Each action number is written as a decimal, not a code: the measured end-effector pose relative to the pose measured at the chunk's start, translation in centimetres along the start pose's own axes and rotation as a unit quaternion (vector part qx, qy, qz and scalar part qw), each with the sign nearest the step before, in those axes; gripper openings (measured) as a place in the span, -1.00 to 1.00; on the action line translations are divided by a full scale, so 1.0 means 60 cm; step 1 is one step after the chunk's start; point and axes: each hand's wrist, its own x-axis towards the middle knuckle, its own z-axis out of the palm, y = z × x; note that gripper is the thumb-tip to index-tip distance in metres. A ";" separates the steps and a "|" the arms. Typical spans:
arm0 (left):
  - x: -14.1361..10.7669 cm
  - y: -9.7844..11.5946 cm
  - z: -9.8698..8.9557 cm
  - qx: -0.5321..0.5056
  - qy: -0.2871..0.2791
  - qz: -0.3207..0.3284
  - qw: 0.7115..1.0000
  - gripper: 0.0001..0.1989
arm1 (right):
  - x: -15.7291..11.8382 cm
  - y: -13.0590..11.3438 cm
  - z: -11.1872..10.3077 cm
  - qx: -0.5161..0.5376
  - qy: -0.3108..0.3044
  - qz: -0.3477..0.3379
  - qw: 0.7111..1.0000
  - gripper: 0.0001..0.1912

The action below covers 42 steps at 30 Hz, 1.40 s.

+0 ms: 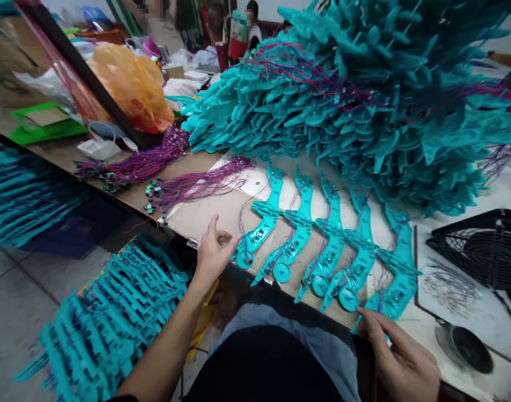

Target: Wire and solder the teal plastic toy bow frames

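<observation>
Several curved teal plastic parts (303, 215) lie in a row along the table's front edge, with thin wires, small fittings and round discs on them. My left hand (213, 251) hovers at the row's left end, fingers apart, beside the leftmost teal plastic part (263, 229). I see nothing in it. At the row's right end, my right hand (400, 349) has its fingers closed at the lower end of the rightmost teal plastic part (401, 279). Its fingers partly hide that end.
A tall heap of teal parts (322, 111) fills the table's back. Purple-red wire bundles (196, 187) lie left of the row. A black fan-like guard (485, 245) and a round black-topped object (468, 346) are at right. Stacked teal parts (116, 312) stand low at left.
</observation>
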 end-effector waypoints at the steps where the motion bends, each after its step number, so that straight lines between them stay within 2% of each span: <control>1: 0.001 0.005 0.005 -0.009 -0.008 0.001 1.000 -0.09 | 0.011 -0.002 -0.002 0.006 -0.005 -0.008 1.000 -0.89; 3: 0.003 0.012 0.014 -0.026 -0.019 -0.003 0.999 -0.01 | 0.042 -0.010 0.010 0.022 -0.033 -0.039 0.998 -0.89; 5: 0.004 0.015 0.018 -0.057 -0.013 -0.025 0.998 0.00 | 0.087 -0.024 0.046 0.043 -0.087 -0.083 0.992 -0.86; 8: 0.008 0.015 0.017 -0.138 -0.004 -0.070 0.988 -0.11 | 0.168 -0.058 0.142 0.055 -0.213 -0.130 0.967 -0.77; 11: 0.016 0.019 0.012 -0.218 -0.010 -0.098 0.971 -0.34 | 0.239 -0.098 0.257 -0.021 -0.335 -0.134 0.933 -0.76; 14: 0.028 0.026 0.009 -0.263 -0.009 -0.109 0.959 -0.56 | 0.278 -0.126 0.347 -0.096 -0.385 -0.126 0.909 -0.75; 17: 0.040 0.031 0.009 -0.323 -0.028 -0.114 0.939 -0.69 | 0.291 -0.130 0.391 -0.105 -0.403 -0.088 0.905 -0.79; 20: 0.048 0.034 0.010 -0.370 -0.049 -0.137 0.917 -0.71 | 0.293 -0.119 0.401 -0.045 -0.409 -0.056 0.910 -0.86; 23: 0.053 0.042 0.008 -0.391 -0.059 -0.156 0.905 -0.69 | 0.294 -0.104 0.392 0.097 -0.407 0.002 0.908 -0.88; 26: 0.055 0.053 0.007 -0.410 -0.083 -0.131 0.899 -0.66 | 0.291 -0.095 0.373 0.279 -0.425 0.095 0.856 -0.87; 28: 0.057 0.059 0.009 -0.412 -0.117 -0.113 0.897 -0.65 | 0.286 -0.092 0.361 0.347 -0.419 0.131 0.829 -0.82; 30: 0.058 0.061 0.012 -0.397 -0.146 -0.105 0.900 -0.63 | 0.280 -0.091 0.352 0.376 -0.395 0.138 0.827 -0.78; 35: 0.063 0.061 0.013 -0.343 -0.200 -0.089 0.913 -0.67 | 0.269 -0.088 0.344 0.387 -0.324 0.114 0.856 -0.81; 42: 0.071 0.066 -0.009 -0.251 -0.268 -0.040 0.929 -0.68 | 0.271 -0.089 0.337 0.382 -0.347 0.086 0.852 -0.81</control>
